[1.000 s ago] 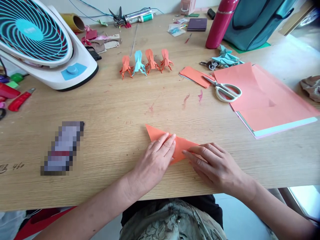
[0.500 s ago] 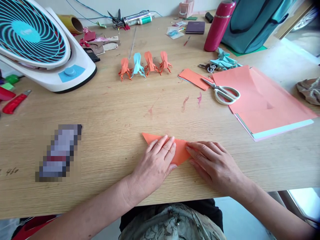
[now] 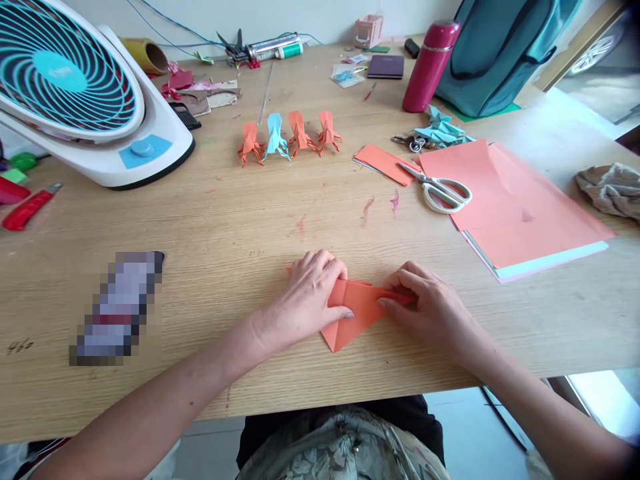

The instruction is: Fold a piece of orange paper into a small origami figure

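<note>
Since the frame half a second ago, the left hand has been arching up out of its flat press and uncovering more of the orange paper, whose lower corner is now pointing toward me with a crease line showing. Through the head camera I'm seeing the paper resting between both hands near the front edge of the table, with the folded figures standing well apart beyond it and the scissors lying off to the right.

The right hand is pinching the paper's right-hand point between thumb and fingers. The left is curving over the other side, its thumb lying on the paper's face; its fingertips are hiding behind the knuckles, so I'm unable to tell whether it is gripping or only pressing down.

I'm judging this as a fold being shaped. For a clean one, I'd be keeping the left thumb firm beside the crease, guiding the right point without tugging, matching the edges before flattening, and then running a fingertip outward from the middle.
</note>
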Motion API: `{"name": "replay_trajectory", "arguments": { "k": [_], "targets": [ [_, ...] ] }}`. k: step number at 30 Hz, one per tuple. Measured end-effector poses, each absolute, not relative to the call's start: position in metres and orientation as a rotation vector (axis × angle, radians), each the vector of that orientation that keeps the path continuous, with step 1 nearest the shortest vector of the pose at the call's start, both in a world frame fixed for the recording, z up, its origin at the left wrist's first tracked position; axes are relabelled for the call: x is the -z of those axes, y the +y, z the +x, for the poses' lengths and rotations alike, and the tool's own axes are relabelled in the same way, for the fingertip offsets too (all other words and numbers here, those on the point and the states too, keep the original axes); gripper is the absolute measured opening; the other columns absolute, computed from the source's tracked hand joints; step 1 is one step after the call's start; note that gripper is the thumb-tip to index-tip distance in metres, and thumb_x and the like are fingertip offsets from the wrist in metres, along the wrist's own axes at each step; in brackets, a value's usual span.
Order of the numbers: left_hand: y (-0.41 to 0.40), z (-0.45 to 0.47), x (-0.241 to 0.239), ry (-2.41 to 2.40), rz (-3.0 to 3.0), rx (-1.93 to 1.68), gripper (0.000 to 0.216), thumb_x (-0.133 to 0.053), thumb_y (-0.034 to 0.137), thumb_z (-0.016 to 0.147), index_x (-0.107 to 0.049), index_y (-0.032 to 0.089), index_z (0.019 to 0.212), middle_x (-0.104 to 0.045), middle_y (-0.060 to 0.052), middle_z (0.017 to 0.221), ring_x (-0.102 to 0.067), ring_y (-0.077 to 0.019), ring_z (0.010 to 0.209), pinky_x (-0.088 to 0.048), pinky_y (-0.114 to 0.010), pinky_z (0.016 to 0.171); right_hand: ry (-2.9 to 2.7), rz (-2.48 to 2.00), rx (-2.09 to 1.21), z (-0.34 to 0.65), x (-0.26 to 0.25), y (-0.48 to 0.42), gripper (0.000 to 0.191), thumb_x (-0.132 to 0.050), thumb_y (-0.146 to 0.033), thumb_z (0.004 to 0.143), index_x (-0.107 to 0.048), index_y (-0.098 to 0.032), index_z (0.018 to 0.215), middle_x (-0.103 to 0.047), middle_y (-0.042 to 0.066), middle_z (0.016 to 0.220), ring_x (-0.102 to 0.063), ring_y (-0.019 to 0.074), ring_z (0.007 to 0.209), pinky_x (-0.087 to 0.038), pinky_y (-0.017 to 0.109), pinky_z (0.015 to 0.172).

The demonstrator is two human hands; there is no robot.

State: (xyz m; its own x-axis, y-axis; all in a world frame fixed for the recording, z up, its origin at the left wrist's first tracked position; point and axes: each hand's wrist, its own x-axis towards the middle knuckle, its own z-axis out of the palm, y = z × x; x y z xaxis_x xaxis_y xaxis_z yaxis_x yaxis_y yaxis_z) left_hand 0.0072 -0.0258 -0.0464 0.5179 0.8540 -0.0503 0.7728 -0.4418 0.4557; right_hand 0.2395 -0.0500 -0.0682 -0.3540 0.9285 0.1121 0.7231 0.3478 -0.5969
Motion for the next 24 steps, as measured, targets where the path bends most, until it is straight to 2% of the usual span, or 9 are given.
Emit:
{"name": "replay_trajectory", "arguments": {
  "k": [4, 8, 10, 13, 16, 20, 24],
  "targets": [
    [-0.019, 0.006, 0.039, 1.264, 2.159, -0.274, 0.033, -0.074, 0.019, 0.078, -0.058, 0.022, 0.107, -0.066, 0.001, 0.094, -0.061, -0.0192, 0.089, -0.042, -0.033, 0.083, -1.989, -1.346, -0.991, 0.241, 0.06, -0.047, 0.012, -0.058, -0.024, 0.091, -0.058, -0.02, 0.079, -0.06, 0.001, 0.08, -0.057, 0.0158, 0.071, -0.046, 0.028, 0.063],
    [-0.015, 0.002, 0.025, 1.173, 2.094, -0.253, 0.005, -0.064, 0.016, 0.083, -0.066, 0.021, 0.085, -0.067, 0.002, 0.087, -0.06, -0.0143, 0.077, -0.039, -0.026, 0.069, -1.968, -1.309, -1.087, 0.239, 0.051, -0.04, 0.008, -0.06, -0.024, 0.091, -0.06, -0.02, 0.083, -0.064, 0.0, 0.08, -0.059, 0.0152, 0.073, -0.047, 0.027, 0.066],
    [-0.013, 0.0, 0.017, 1.177, 2.098, -0.227, 0.007, -0.063, 0.019, 0.084, -0.067, 0.02, 0.079, -0.066, 0.002, 0.084, -0.058, -0.0136, 0.073, -0.037, -0.026, 0.065, -2.025, -1.289, -1.075, 0.237, 0.045, -0.035, 0.003, -0.064, -0.023, 0.089, -0.063, -0.021, 0.091, -0.067, 0.001, 0.086, -0.061, 0.0156, 0.076, -0.049, 0.028, 0.068],
    [-0.009, 0.001, 0.008, 1.171, 2.103, -0.179, 0.012, -0.06, 0.02, 0.085, -0.068, 0.019, 0.075, -0.064, 0.001, 0.08, -0.056, -0.0129, 0.068, -0.035, -0.026, 0.061, -2.154, -1.28, -0.986, 0.231, 0.033, -0.026, 0.011, -0.069, -0.023, 0.085, -0.068, -0.022, 0.096, -0.067, 0.002, 0.094, -0.062, 0.0159, 0.081, -0.048, 0.028, 0.071],
    [-0.005, 0.003, 0.001, 1.114, 2.117, -0.127, 0.018, -0.057, 0.019, 0.084, -0.065, 0.017, 0.069, -0.062, 0.001, 0.075, -0.053, -0.0121, 0.064, -0.033, -0.026, 0.058, -2.28, -1.253, -0.952, 0.223, 0.026, -0.018, 0.003, -0.067, -0.021, 0.085, -0.07, -0.022, 0.083, -0.065, 0.0, 0.083, -0.058, 0.014, 0.075, -0.044, 0.027, 0.068],
    [0.0, 0.003, -0.006, 1.144, 2.189, -0.081, 0.018, -0.059, 0.017, 0.08, -0.058, 0.017, 0.063, -0.058, 0.002, 0.071, -0.05, -0.0113, 0.062, -0.029, -0.025, 0.056, -2.25, -1.223, -1.116, 0.215, 0.032, -0.007, 0.026, -0.066, -0.026, 0.086, -0.058, -0.018, 0.063, -0.053, -0.004, 0.065, -0.044, 0.01, 0.059, -0.034, 0.025, 0.055],
    [0.004, -0.003, -0.008, 1.146, 2.189, -0.051, 0.021, -0.062, 0.018, 0.078, -0.055, 0.016, 0.059, -0.055, 0.004, 0.068, -0.046, -0.0102, 0.062, -0.027, -0.025, 0.056, -2.177, -1.16, -1.357, 0.214, 0.042, -0.001, 0.023, -0.066, -0.034, 0.088, -0.063, -0.018, 0.071, -0.053, -0.003, 0.067, -0.043, 0.0103, 0.061, -0.034, 0.025, 0.056]
  ]
}}
